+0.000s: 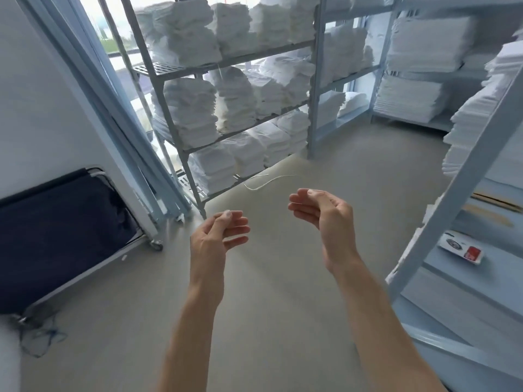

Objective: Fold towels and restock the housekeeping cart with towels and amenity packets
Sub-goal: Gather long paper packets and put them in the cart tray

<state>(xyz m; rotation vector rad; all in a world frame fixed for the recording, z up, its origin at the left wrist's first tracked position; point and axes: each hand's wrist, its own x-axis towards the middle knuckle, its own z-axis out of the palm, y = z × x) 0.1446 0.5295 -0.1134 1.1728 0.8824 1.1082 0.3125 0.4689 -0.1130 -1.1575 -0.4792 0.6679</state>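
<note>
Stacks of folded white towels [195, 108] fill a grey metal shelf rack [184, 151] ahead on the left. More white linen stacks [424, 43] sit on blue shelves at the back right. My left hand [218, 236] and my right hand [322, 213] are both raised over the bare floor in front of me. Their fingers are loosely curled and hold nothing. A dark navy fabric cart [56, 230] on castors stands at the left against the wall. A small red and white packet [461, 247] lies on a low blue shelf at the right.
A tall blue shelf unit [464, 176] with stacked linen stands close on my right. Blue poles [119, 123] lean against the wall left of the rack. A loose white string [268, 181] lies on the beige floor near the rack's foot.
</note>
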